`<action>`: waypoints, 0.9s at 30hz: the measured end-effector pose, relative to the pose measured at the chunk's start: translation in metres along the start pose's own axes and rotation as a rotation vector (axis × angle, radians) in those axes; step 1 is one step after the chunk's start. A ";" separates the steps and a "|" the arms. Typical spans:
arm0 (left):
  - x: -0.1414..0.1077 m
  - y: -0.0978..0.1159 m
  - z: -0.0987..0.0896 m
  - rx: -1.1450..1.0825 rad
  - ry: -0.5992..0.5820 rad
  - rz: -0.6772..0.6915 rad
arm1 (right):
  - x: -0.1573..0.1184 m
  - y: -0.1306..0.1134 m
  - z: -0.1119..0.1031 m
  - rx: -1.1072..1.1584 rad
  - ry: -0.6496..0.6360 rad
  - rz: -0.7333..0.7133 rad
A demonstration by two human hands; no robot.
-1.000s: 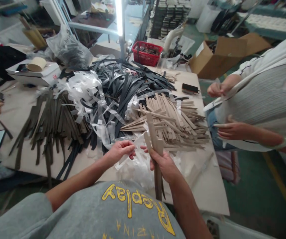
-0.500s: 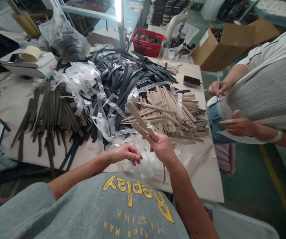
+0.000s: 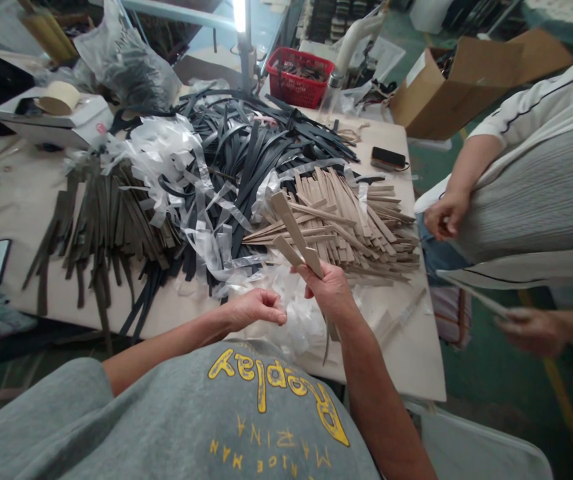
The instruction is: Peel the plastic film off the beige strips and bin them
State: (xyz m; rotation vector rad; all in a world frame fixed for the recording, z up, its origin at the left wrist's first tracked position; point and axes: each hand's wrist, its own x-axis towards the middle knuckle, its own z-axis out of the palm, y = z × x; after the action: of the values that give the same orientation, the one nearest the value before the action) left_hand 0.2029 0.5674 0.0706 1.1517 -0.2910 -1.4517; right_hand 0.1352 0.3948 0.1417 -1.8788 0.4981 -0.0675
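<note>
My right hand is closed around a few flat beige strips. Their upper ends fan out above the fingers, and their tails hang below the palm. Just to the left, my left hand has thumb and forefinger pressed together; whatever may be between them is too small to make out. Under and between the hands lies a heap of clear plastic film pieces. Beyond my right hand spreads a pile of beige strips like those I hold.
Dark blue strips, white film scraps and brown strips cover much of the table. A phone lies at the right edge, behind it a red basket and cardboard box. A co-worker stands at right.
My left thumb and forefinger have come together in a pinch. The strips in my right hand have shifted slightly. The co-worker's hands have moved apart, one lower and outward with a pale strip-like thing.
</note>
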 end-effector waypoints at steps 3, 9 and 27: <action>-0.003 0.006 0.004 0.014 0.047 0.033 | 0.002 0.005 0.001 0.023 0.020 0.022; -0.008 0.010 0.008 -0.024 0.023 0.134 | 0.004 0.014 0.000 0.055 0.062 0.036; 0.003 0.010 -0.002 -0.269 0.168 0.008 | -0.007 0.006 -0.010 0.004 0.197 0.061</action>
State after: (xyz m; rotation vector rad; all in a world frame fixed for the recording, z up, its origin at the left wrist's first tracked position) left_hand 0.2109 0.5634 0.0758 1.0420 0.0166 -1.3312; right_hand 0.1240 0.3870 0.1409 -1.8606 0.6891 -0.2145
